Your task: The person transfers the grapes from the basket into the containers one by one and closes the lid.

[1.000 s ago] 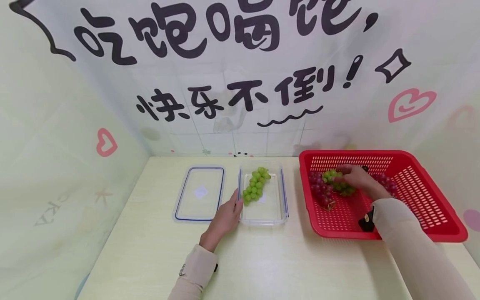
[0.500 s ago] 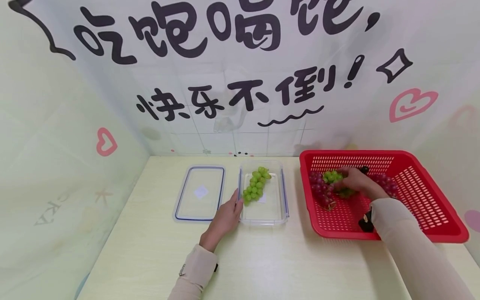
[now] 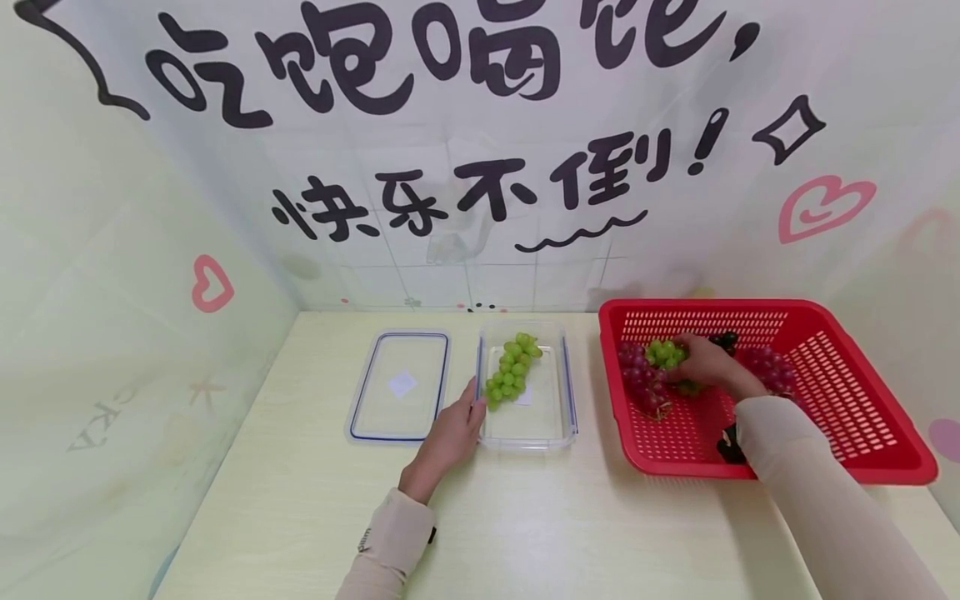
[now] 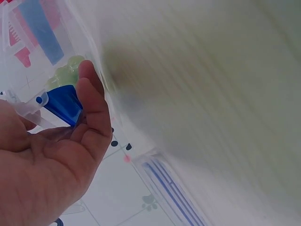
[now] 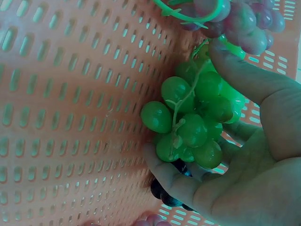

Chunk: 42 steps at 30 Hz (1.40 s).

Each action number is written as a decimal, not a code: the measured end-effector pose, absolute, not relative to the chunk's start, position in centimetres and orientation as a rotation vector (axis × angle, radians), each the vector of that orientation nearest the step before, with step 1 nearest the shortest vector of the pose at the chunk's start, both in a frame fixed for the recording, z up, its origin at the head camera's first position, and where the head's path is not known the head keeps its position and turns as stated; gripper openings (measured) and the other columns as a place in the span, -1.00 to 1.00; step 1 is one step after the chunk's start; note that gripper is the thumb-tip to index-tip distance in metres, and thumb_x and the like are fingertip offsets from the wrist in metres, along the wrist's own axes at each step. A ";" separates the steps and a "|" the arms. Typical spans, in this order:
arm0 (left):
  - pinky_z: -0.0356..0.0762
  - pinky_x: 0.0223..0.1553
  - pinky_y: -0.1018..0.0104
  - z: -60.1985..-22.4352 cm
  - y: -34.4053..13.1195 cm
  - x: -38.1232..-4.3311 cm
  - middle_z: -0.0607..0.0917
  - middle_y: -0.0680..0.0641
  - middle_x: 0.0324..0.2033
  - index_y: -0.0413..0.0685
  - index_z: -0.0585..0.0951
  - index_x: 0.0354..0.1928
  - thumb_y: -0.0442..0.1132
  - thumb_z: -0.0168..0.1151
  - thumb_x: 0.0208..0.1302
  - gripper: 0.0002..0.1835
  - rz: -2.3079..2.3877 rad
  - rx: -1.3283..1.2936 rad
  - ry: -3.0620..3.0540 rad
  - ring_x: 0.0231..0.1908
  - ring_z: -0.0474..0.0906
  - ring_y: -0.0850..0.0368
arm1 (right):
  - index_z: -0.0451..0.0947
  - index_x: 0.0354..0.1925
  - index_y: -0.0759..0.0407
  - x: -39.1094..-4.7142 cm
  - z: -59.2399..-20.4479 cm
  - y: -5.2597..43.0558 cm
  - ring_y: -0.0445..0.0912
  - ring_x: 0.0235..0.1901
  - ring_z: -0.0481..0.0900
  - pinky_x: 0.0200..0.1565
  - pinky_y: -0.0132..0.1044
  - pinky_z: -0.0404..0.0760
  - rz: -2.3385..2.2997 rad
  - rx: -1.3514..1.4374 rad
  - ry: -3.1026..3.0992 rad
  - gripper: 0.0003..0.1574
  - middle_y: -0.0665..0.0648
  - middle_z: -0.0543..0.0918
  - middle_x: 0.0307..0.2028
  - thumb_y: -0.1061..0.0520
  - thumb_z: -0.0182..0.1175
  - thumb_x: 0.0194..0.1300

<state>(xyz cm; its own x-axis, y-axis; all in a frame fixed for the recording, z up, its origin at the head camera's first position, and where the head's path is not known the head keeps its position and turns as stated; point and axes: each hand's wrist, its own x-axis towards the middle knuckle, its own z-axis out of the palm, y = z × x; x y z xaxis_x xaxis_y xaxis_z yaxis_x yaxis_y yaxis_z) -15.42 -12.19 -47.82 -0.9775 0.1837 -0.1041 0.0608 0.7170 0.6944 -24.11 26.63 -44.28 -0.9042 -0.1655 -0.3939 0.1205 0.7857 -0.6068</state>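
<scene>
Right hand (image 3: 707, 363) has shifted slightly, gripping green grapes (image 5: 192, 130) below basket rim (image 3: 705, 305); left hand (image 3: 453, 429) holds container edge (image 3: 478, 358).

— Where does the head view look from?
— Above the table (image 3: 525, 533), forward and down, far enough back for left hand (image 3: 453, 432), right hand (image 3: 711, 364), box (image 3: 528, 427), basket (image 3: 675, 472) and wall (image 3: 450, 287)
— And the wrist views?
— Both close up: the left tilted, facing the box's side, the right looking into the basket at the grapes (image 5: 192, 127)
— What overlaps?
— Head and left share box and left hand; head and right, basket, grapes and right hand
</scene>
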 end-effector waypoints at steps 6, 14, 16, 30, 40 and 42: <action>0.37 -0.36 0.24 -47.8 -12.2 -15.3 0.42 0.01 -0.66 -0.16 -0.01 0.38 -0.03 -0.32 0.44 -0.42 1.108 0.195 2.757 -0.62 0.36 0.19 | 0.13 0.19 0.51 -24.2 -44.5 26.6 0.28 -0.05 0.39 -0.09 0.08 0.43 -0.805 -0.068 2.647 -0.10 0.50 0.37 0.00 0.03 0.27 0.07; 0.39 -0.29 0.20 -47.7 -12.2 -15.3 0.44 0.03 -0.65 -0.15 -0.01 0.38 -0.03 -0.32 0.44 -0.42 1.095 0.197 2.765 -0.60 0.39 0.21 | 0.12 0.19 0.53 -24.2 -44.4 26.7 0.25 -0.05 0.38 -0.08 0.06 0.43 -0.830 -0.026 2.599 -0.08 0.49 0.36 0.01 0.01 0.27 0.07; 0.38 -0.31 0.22 -47.7 -12.2 -15.3 0.43 0.02 -0.66 -0.15 -0.01 0.38 -0.03 -0.32 0.44 -0.42 1.094 0.194 2.765 -0.60 0.39 0.22 | 0.09 0.20 0.52 -24.2 -44.3 26.8 0.24 -0.04 0.37 -0.08 0.05 0.44 -0.846 -0.011 2.566 -0.07 0.49 0.34 0.02 0.02 0.27 0.09; 0.36 -0.41 0.27 -47.6 -12.2 -15.3 0.43 0.01 -0.66 -0.12 -0.03 0.39 -0.02 -0.33 0.44 -0.42 1.093 0.180 2.748 -0.63 0.38 0.21 | 0.10 0.23 0.47 -24.3 -44.1 27.4 0.18 -0.06 0.37 -0.15 -0.08 0.48 -0.936 0.044 2.493 -0.05 0.44 0.32 0.03 -0.01 0.28 0.07; 0.38 -0.31 0.22 -47.7 -12.2 -15.3 0.43 0.01 -0.65 -0.13 -0.02 0.38 -0.02 -0.33 0.44 -0.42 1.077 0.179 2.755 -0.58 0.39 0.19 | 0.12 0.22 0.43 -23.8 -43.5 27.6 0.17 -0.08 0.38 -0.14 -0.04 0.50 -1.021 0.116 2.474 -0.15 0.41 0.31 0.05 0.00 0.19 0.13; 0.38 -0.29 0.21 -47.8 -12.2 -15.3 0.43 0.01 -0.65 -0.13 -0.02 0.38 -0.02 -0.33 0.44 -0.42 1.070 0.180 2.761 -0.57 0.40 0.18 | 0.06 0.25 0.43 -23.7 -43.3 27.6 0.20 -0.04 0.34 -0.06 0.05 0.45 -1.039 0.147 2.481 -0.10 0.42 0.26 0.09 -0.02 0.19 0.12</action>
<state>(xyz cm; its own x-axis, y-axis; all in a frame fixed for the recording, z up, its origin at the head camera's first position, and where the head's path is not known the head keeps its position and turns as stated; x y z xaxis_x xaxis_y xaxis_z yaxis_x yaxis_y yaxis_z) -15.35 -12.22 -47.76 -0.9774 0.1750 -0.1189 0.0492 0.7343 0.6771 -23.72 27.62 -43.34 -0.8959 -0.0715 -0.4385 0.2624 0.7113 -0.6521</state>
